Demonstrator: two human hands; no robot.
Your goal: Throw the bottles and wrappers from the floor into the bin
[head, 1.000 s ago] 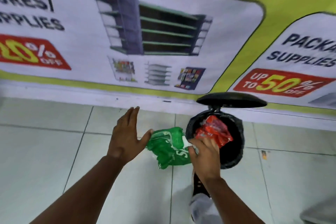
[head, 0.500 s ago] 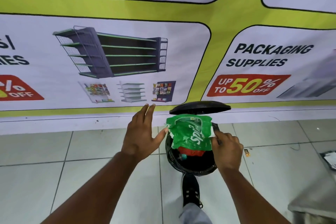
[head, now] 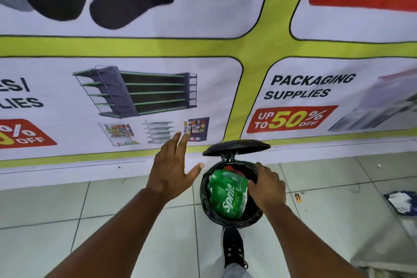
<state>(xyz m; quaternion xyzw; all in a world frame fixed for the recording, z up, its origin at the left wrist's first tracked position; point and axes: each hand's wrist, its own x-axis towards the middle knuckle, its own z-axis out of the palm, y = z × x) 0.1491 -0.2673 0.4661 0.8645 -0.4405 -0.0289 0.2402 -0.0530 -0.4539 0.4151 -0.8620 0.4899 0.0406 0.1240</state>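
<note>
A black pedal bin (head: 204, 196) lined with a black bag stands on the tiled floor by the wall, its lid (head: 235, 147) raised. A crumpled green Sprite wrapper (head: 226, 194) lies inside it, over a red wrapper (head: 232, 169) that only peeks out at the back. My right hand (head: 267, 187) rests over the bin's right rim, fingers curled against the green wrapper's edge. My left hand (head: 172, 170) hovers flat and open to the left of the bin, holding nothing.
My black shoe (head: 233, 247) presses the pedal just in front of the bin. A small scrap (head: 298, 197) lies on the tiles to the right, and a blue-and-white wrapper (head: 400, 204) near the right edge. A printed banner (head: 158, 97) covers the wall behind.
The green wrapper went from above the bin's mouth down into the bin, on top of the red one. My right hand followed it down to the rim; my left hand stayed open.
</note>
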